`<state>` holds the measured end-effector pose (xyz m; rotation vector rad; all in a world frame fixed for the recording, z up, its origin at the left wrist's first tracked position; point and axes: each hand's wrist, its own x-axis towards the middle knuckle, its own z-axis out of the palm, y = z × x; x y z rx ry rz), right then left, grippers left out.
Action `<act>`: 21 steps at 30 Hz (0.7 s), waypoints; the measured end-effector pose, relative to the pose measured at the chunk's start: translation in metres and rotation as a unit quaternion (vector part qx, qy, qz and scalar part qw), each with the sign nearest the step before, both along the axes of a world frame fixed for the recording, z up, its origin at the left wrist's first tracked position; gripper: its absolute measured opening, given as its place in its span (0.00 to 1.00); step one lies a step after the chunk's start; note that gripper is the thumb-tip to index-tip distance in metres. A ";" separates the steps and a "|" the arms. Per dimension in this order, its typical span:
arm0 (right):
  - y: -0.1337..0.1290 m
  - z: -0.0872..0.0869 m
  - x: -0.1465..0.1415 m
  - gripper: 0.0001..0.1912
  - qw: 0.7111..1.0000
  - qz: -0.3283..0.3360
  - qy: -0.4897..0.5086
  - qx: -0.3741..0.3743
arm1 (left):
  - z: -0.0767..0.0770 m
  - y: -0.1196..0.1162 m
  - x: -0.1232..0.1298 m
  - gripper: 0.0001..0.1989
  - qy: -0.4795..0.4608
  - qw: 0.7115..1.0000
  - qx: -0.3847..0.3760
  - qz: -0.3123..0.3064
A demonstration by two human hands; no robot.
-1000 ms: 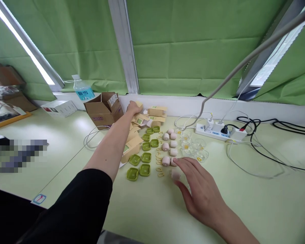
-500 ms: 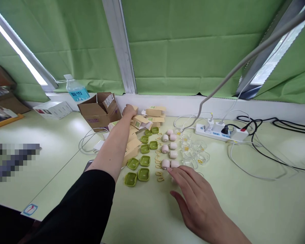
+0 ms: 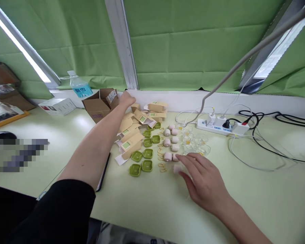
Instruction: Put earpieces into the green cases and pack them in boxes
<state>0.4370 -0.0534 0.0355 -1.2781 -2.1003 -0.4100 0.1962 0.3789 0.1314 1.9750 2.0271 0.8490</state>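
Observation:
My left hand [image 3: 127, 99] reaches to the back, beside the right side of an open cardboard box [image 3: 98, 106]; its fingertips are mostly hidden. Flattened cream cartons [image 3: 132, 141] lie under and right of my left forearm. My right hand [image 3: 204, 179] is over the table, thumb and fingers apart around a small pale pink piece [image 3: 177, 168]; whether it touches the piece is unclear. Several pink pieces [image 3: 167, 156] stand in two columns. To their left are yellow clips [image 3: 162, 165] and green square dishes [image 3: 147, 165]; to their right, clear plastic cups [image 3: 203, 149].
A power strip [image 3: 213, 127] with plugs and cables sits at the back right. A thick grey cable hangs in front of the green curtain. A blue-labelled bottle [image 3: 81, 86] and a white box [image 3: 57, 105] are back left. A dark flat device [image 3: 103, 173] lies beside my left forearm.
My left hand has moved from the cartons toward the cardboard box, uncovering more cartons. My right hand has shifted slightly, and the pink piece by its thumb shows more. The view has shifted a little.

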 end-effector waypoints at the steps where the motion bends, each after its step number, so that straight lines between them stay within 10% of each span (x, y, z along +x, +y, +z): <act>1: 0.002 0.001 0.003 0.23 1.000 -0.009 0.002 0.002 | 0.005 -0.013 -0.001 0.33 0.003 1.000 0.016 -0.008; 6: 0.009 0.005 0.016 0.11 0.999 -0.032 0.026 -0.032 | 0.010 -0.118 -0.001 0.15 -0.049 0.979 0.112 -0.166; 12: 0.021 0.025 0.014 0.11 0.967 -0.163 0.011 -0.197 | -0.032 -0.257 -0.009 0.12 -0.078 0.949 0.092 -0.291; 21: 0.039 0.029 -0.034 0.08 0.958 -0.096 -0.103 -0.251 | -0.091 -0.290 -0.009 0.11 0.050 0.925 0.039 -0.376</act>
